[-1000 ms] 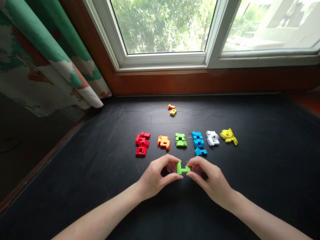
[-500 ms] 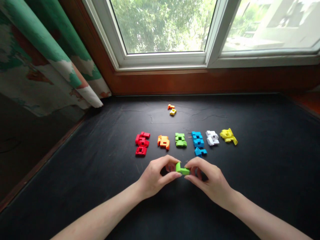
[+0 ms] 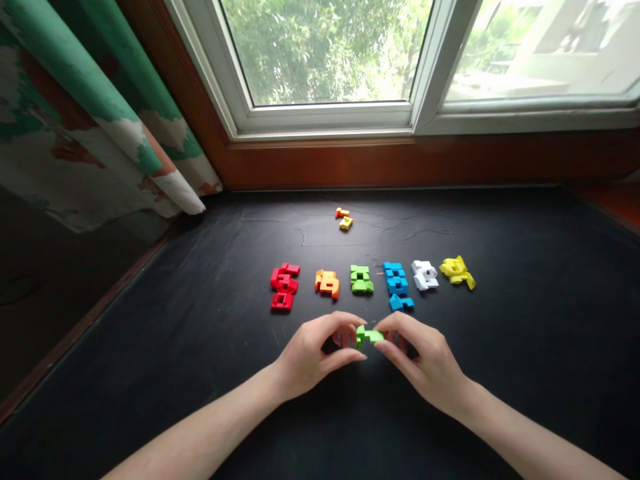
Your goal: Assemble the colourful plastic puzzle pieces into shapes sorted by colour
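Note:
Between my hands, just above the near part of the dark table, is a small light-green plastic building block [image 3: 369,335]. My right hand [image 3: 417,350] pinches its right end between thumb and fingers. Around its left end curl the fingers of my left hand [image 3: 315,350]; the index fingertip meets the top, and the thumb sits low, close to its underside. Just beyond my hands lie groups of toy blocks: red [image 3: 284,285], orange [image 3: 327,284], green [image 3: 361,279], blue [image 3: 395,280], white [image 3: 425,275] and yellow [image 3: 457,271].
Farther back on the black table [image 3: 200,300] lie a small orange piece [image 3: 343,213] and a yellow piece [image 3: 346,223]. A window [image 3: 325,120] with a wooden sill closes off the far side. A patterned curtain [image 3: 125,127] hangs at the left.
The green block has turned and shifted slightly right with my right hand. My left thumb and index finger have spread a little around its left end. The blocks on the table stay put.

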`<state>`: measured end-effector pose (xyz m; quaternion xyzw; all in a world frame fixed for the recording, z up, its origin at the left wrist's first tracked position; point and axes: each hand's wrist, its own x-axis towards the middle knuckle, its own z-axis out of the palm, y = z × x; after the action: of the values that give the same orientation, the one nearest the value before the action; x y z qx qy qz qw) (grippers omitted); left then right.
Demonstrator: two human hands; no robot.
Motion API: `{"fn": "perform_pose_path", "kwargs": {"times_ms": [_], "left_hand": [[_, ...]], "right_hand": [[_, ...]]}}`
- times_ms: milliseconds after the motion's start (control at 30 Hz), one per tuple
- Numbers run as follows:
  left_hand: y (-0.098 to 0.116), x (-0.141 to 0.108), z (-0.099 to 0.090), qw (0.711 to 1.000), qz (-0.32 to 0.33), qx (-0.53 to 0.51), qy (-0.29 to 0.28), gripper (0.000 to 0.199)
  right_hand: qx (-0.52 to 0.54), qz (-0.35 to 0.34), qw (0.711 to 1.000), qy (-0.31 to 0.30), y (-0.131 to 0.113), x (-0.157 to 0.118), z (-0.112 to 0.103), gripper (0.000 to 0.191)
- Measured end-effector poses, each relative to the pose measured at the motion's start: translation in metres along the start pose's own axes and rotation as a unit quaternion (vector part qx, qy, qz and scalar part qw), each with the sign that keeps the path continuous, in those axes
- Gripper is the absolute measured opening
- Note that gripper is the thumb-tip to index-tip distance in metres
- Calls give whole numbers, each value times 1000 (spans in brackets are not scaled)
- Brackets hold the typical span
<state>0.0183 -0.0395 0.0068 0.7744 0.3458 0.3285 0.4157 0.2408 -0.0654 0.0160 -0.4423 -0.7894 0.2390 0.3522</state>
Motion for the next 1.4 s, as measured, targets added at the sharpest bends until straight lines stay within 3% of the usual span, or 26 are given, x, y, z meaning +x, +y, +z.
{"fn": "perform_pose_path", "kwargs": {"times_ms": [233,667,1400], "left_hand": [[-3,-3,2,999,38,18,4,36],[0,-2,1,999,22,47,-2,37],[2,0,1,999,-7,37,6,44]], "right_hand": [[-11,-7,1000,4,0,1,0,19],[-20,-14,1000,4,-1,3,-1,34],[2,9,1000,-18,1,2,2,13]]}}
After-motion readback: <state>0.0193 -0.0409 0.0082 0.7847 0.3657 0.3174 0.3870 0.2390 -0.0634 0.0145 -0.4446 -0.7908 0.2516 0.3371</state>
